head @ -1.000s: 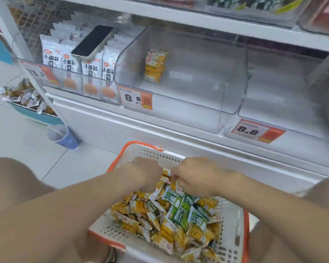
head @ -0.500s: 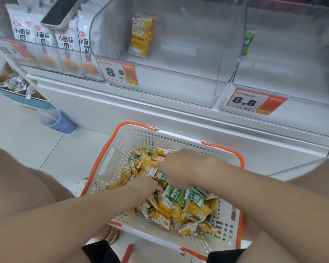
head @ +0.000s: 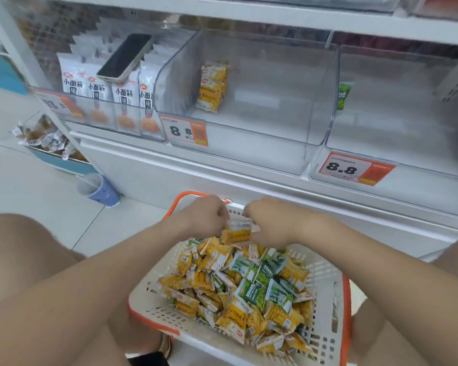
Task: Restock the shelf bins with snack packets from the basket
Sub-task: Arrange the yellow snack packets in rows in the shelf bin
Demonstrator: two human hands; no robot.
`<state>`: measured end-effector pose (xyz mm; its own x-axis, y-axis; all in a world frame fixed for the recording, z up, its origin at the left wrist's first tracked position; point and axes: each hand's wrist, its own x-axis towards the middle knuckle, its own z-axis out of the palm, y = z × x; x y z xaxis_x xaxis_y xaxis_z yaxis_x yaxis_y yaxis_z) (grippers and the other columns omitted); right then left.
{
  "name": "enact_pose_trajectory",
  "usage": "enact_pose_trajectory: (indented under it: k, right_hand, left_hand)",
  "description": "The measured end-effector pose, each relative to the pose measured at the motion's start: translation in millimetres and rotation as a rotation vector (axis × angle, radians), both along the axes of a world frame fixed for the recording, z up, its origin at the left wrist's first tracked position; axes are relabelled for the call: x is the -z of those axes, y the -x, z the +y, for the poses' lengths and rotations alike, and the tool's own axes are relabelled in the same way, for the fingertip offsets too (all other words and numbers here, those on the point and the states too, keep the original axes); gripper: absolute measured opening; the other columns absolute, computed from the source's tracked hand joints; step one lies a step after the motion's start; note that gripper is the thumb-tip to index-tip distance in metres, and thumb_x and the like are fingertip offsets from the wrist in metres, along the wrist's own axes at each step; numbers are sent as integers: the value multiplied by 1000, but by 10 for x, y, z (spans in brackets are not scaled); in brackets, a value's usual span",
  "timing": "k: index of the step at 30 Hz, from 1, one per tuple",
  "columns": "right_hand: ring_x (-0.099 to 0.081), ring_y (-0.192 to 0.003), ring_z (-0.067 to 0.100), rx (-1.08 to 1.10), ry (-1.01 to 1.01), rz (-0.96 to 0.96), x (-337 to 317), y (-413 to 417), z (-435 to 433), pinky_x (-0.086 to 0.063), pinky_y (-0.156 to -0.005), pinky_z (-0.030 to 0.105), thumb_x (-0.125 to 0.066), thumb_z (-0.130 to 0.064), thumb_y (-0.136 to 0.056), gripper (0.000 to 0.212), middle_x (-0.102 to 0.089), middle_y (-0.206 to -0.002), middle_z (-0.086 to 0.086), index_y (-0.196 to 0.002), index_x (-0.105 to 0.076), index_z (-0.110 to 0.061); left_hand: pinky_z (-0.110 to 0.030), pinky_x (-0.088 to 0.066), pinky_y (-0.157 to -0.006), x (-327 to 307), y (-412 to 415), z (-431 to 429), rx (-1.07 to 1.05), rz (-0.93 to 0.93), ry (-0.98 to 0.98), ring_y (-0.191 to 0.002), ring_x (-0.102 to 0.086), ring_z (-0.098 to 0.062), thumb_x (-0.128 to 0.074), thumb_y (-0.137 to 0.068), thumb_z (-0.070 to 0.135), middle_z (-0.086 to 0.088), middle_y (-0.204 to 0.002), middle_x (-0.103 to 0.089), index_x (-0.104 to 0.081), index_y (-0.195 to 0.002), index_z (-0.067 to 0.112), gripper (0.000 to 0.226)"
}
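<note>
A white basket point(head: 325, 299) with orange trim sits between my knees, piled with several yellow and green snack packets point(head: 249, 286). My left hand point(head: 204, 215) and my right hand point(head: 270, 220) meet over the basket's far end, both closed on a small stack of yellow packets point(head: 237, 232) held just above the pile. On the shelf above, the clear middle bin point(head: 249, 151) holds a few yellow packets point(head: 213, 87) leaning on its left wall. The clear right bin point(head: 397, 180) shows one green packet point(head: 344, 95) at its left wall.
The left bin holds white noodle-snack bags point(head: 101, 93) with a phone point(head: 124, 59) lying on top. Orange price tags point(head: 187, 132) hang on the bin fronts. A blue cup point(head: 98, 190) with a straw stands on the floor left, beside a low tray of wrapped snacks point(head: 43, 136).
Both hands rose out of the pile and came together at the basket's far rim, now gripping yellow packets. The view tilted up, showing more of the shelf.
</note>
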<state>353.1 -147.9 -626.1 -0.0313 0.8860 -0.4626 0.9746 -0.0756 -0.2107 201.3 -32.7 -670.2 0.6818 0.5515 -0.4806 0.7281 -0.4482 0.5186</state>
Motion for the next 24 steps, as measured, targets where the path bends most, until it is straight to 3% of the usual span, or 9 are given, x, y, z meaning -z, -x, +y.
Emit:
enact_pose_trajectory:
  k: [2, 4, 6, 9, 13, 15, 18, 21, 24]
  right_hand:
    - [-65, -91, 23, 154, -44, 173, -63, -67, 59, -57, -81, 42, -76, -46, -86, 38, -68, -98, 3, -107, -65, -17]
    - [-70, -89, 20, 379, -158, 415, -131, -74, 100, -58, -84, 43, -85, -46, -75, 36, -75, -95, 1, -98, -71, -22]
    - [-74, -84, 18, 605, -271, 726, -164, -73, 139, -60, -85, 45, -86, -36, -78, 30, -78, -93, 3, -100, -74, -20]
    - [-78, -84, 26, 795, -359, 1088, -294, -16, 161, -64, -78, 37, -80, -14, -90, 23, -78, -96, 11, -109, -70, -6]
    - [-78, -83, 28, 861, -540, 1205, -422, 66, 206, -65, -77, 40, -69, -6, -96, 16, -77, -101, 14, -111, -69, -7]
    - [-78, -78, 27, 897, -641, 1213, -443, 92, 242, -65, -75, 42, -61, -5, -97, 17, -77, -100, 13, -110, -71, -9]
    - [-70, -65, 19, 821, -709, 1068, -456, 52, 282, -57, -65, 36, -56, -7, -94, 19, -75, -79, 11, -94, -75, -11]
    - [-62, -61, 14, 726, -654, 953, -473, 2, 307, -52, -65, 31, -60, -12, -94, 18, -71, -67, 10, -87, -76, -12]
    - [-58, -62, 9, 775, -702, 1107, -455, -36, 309, -49, -62, 22, -71, -18, -97, 12, -68, -70, 2, -94, -78, -8]
  left_hand:
    - [-43, -65, -81, -278, -12, 81, -212, -167, 178, -82, -78, -26, -54, -100, 4, -19, -87, -77, -67, -89, 4, 17]
    - [-38, -65, -81, -553, -29, 132, -359, -315, 333, -82, -78, -26, -51, -105, 4, -21, -84, -77, -62, -92, 4, 17]
    - [-36, -65, -76, -768, -30, 199, -474, -471, 383, -79, -77, -28, -50, -106, 2, -25, -84, -76, -60, -94, 1, 16]
    - [-32, -64, -66, -940, 14, 282, -556, -621, 381, -77, -77, -27, -52, -106, 3, -25, -86, -76, -62, -100, -2, 13]
    - [-30, -62, -64, -1044, 28, 280, -607, -686, 433, -79, -78, -28, -52, -105, 1, -25, -92, -76, -61, -108, -5, 11]
    - [-29, -62, -62, -1069, 7, 220, -559, -599, 408, -72, -76, -24, -54, -101, 0, -21, -87, -76, -64, -98, -2, 11]
    - [-35, -62, -72, -1023, 2, 152, -373, -420, 204, -78, -75, -21, -69, -87, 13, -11, -84, -78, -71, -91, 9, 6]
    - [-43, -59, -89, -1054, 25, 169, -288, -470, 213, -94, -75, -26, -82, -71, 21, -3, -97, -79, -72, -112, 25, 42]
    - [-37, -54, -88, -1107, 51, 189, -240, -531, 342, -94, -74, -30, -85, -85, 13, -5, -100, -80, -79, -108, 17, 24]
